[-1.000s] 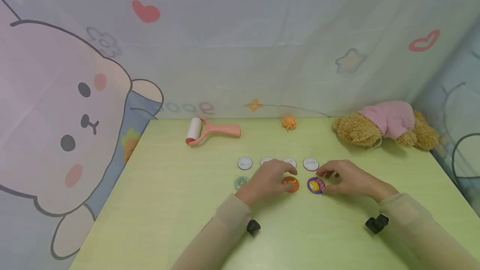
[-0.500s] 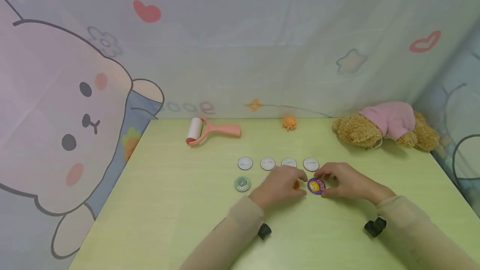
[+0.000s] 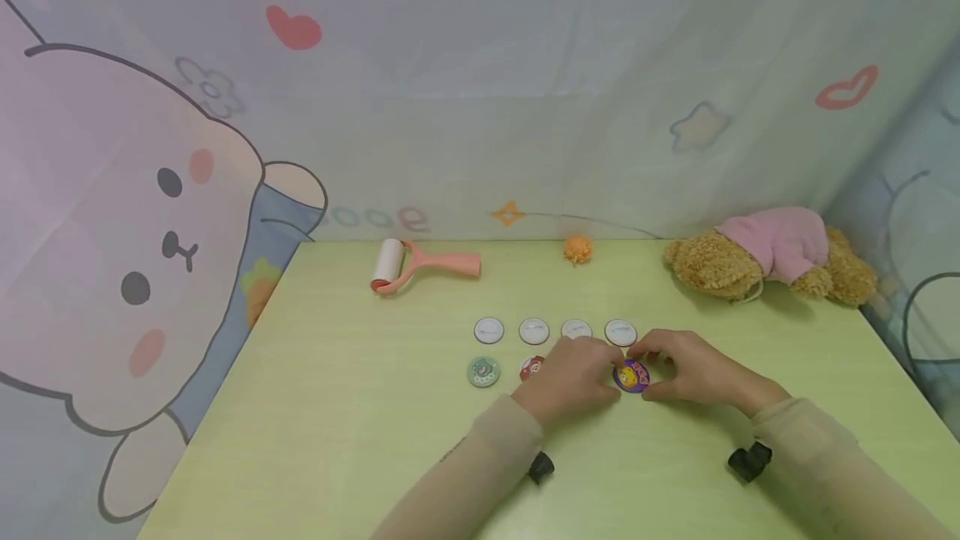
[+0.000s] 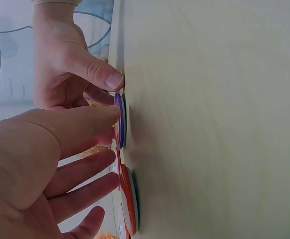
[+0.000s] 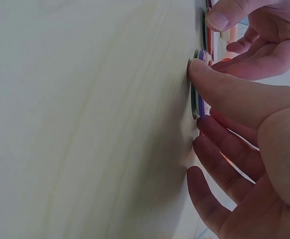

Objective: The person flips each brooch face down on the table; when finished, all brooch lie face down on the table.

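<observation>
A round purple button badge (image 3: 632, 376) with a yellow cartoon figure lies at the right end of the front row. My right hand (image 3: 693, 369) pinches its edge, with the thumb against the badge in the right wrist view. My left hand (image 3: 573, 375) is at the badge's left side, fingers loosely extended; its index fingertip overlaps the rim in the head view, though contact is unclear. An orange badge (image 4: 128, 199) sits below the left fingers, hidden in the head view. Farther left are a red badge (image 3: 531, 367), partly covered, and a green badge (image 3: 483, 372).
Behind them runs a row of several white-backed badges (image 3: 489, 331) with pins showing. Along the table's (image 3: 315, 407) back edge lie a pink-handled roller (image 3: 427, 263), a small orange fuzzy ball (image 3: 578, 249) and a teddy bear (image 3: 772, 252) in pink. A printed curtain (image 3: 480, 107) hangs behind.
My left hand has moved right, from around the orange badge to the purple one, uncovering the green badge and part of the red one. My right hand has stayed at the purple badge.
</observation>
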`<move>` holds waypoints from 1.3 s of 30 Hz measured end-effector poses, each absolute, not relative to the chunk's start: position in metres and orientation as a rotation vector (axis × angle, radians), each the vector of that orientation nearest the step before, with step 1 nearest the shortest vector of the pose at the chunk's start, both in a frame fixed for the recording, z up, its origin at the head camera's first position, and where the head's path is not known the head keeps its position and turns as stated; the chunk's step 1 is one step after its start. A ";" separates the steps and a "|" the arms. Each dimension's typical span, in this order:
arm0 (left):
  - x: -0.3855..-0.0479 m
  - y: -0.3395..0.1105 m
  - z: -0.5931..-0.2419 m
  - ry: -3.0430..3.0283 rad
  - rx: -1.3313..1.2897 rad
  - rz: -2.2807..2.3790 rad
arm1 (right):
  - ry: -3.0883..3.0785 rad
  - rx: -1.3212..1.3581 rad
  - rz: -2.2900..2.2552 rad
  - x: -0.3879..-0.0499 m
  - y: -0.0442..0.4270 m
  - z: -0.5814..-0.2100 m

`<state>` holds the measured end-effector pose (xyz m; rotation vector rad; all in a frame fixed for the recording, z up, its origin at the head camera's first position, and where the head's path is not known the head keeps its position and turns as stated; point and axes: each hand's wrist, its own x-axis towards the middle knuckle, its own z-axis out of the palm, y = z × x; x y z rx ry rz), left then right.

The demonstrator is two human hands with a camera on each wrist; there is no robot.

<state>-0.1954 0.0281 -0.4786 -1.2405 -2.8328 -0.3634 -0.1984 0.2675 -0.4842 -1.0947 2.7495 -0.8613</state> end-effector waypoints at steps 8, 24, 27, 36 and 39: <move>-0.194 0.035 -0.482 -2.824 -1.214 -0.298 | 2.758 -1.075 -0.847 -0.197 0.268 -0.487; -0.191 0.041 -0.481 -2.875 -1.145 -0.233 | 2.786 -1.042 -0.834 -0.194 0.267 -0.489; -0.190 0.040 -0.481 -2.866 -1.137 -0.233 | 2.790 -1.048 -0.831 -0.194 0.266 -0.488; -0.189 0.042 -0.475 -2.870 -1.127 -0.190 | 2.788 -1.051 -0.830 -0.194 0.266 -0.485; -0.189 0.042 -0.474 -2.876 -1.118 -0.189 | 2.792 -1.059 -0.824 -0.195 0.266 -0.485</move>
